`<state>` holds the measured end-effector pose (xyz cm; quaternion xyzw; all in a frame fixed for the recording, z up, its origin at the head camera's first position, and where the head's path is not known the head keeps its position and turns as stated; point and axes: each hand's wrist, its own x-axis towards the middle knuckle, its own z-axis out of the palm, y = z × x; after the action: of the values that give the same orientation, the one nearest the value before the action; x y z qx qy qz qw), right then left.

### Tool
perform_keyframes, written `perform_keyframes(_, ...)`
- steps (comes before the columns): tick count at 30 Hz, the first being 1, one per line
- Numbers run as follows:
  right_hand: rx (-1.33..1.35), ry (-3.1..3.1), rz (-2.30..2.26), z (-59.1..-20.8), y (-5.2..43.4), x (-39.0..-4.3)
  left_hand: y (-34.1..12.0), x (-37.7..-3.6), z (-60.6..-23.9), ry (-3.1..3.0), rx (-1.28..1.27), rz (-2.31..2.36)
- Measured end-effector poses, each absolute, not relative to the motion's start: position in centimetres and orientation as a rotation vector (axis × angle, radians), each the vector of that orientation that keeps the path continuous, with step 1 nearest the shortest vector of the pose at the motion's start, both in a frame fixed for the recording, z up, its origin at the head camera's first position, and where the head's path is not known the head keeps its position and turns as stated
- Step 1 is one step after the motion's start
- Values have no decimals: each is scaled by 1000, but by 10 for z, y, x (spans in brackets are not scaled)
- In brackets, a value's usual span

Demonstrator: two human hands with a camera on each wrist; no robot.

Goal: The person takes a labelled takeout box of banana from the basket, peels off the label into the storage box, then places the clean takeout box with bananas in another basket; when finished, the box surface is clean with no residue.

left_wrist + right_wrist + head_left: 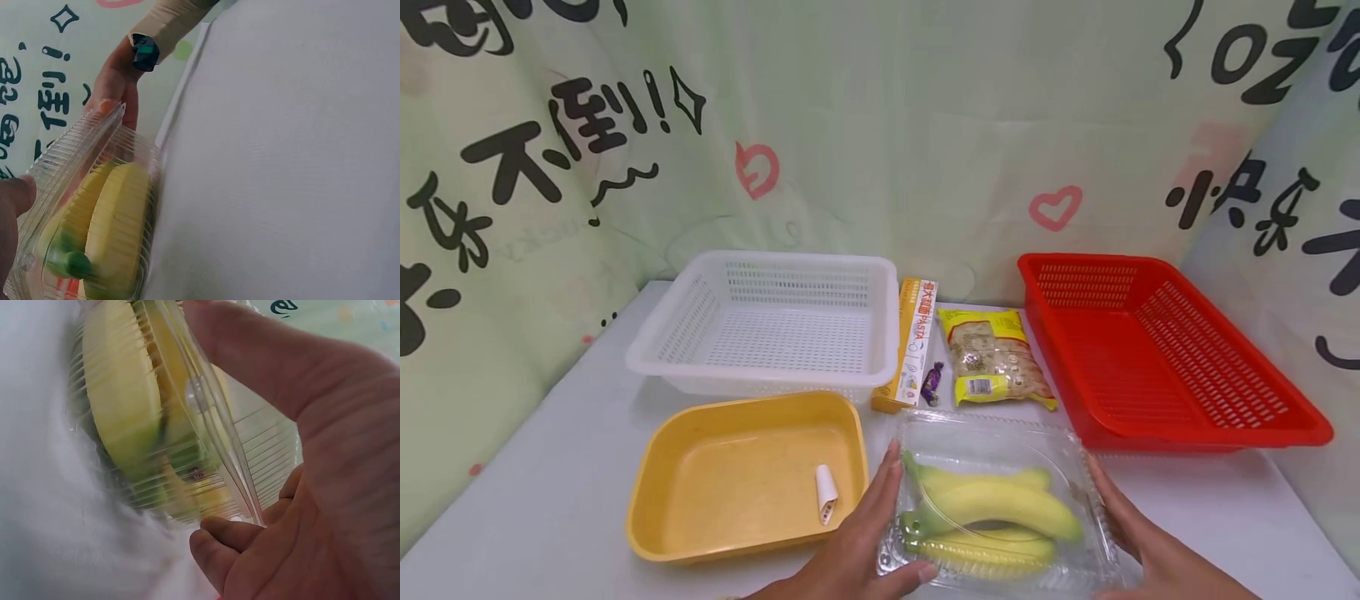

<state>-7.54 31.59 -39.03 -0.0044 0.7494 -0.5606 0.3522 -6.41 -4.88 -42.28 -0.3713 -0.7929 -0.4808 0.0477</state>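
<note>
A clear plastic clamshell box [985, 433], closed, with yellow bananas [1000, 504] inside, is at the front of the table, right of centre. My left hand [857, 546] grips its left side, fingers along the wall and thumb near the front corner. On the opposite side, my right hand [1157, 550] holds the box by its right wall. In the right wrist view the thumb and fingers lie on either side of the box's rim [215, 419]. Ribbed walls and greenish banana ends [75, 264] show in the left wrist view.
A yellow tray [700, 546] with a small white item [826, 493] is left of the box. Behind stand a white basket [760, 379], a pasta box [913, 333], a purple-wrapped candy [932, 383] and a yellow-and-clear food bag [996, 358]. A red basket [1187, 437] stands at right.
</note>
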Motion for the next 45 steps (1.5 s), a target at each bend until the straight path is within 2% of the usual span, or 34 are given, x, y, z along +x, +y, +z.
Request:
perform_keyframes(12, 96, 1890, -1460, -383, 311, -82, -44, -59, -419, -2470, -953, -1624)
perform_keyframes(23, 32, 2039, -1346, -377, 316, -82, -42, -55, -410, -2467, -868, -1715)
perform_keyframes(32, 91, 2135, -1271, -361, 312, -78, -44, -57, -395, -2396, -931, -1630)
perform_keyframes(39, -1, 2286, -1184, -341, 308, -81, -48, -66, -380, -2296, -1018, -1439)
perform_keyframes(45, 28, 2387, -1122, -329, 299, -84, -56, -72, -359, -2330, -1008, -1483)
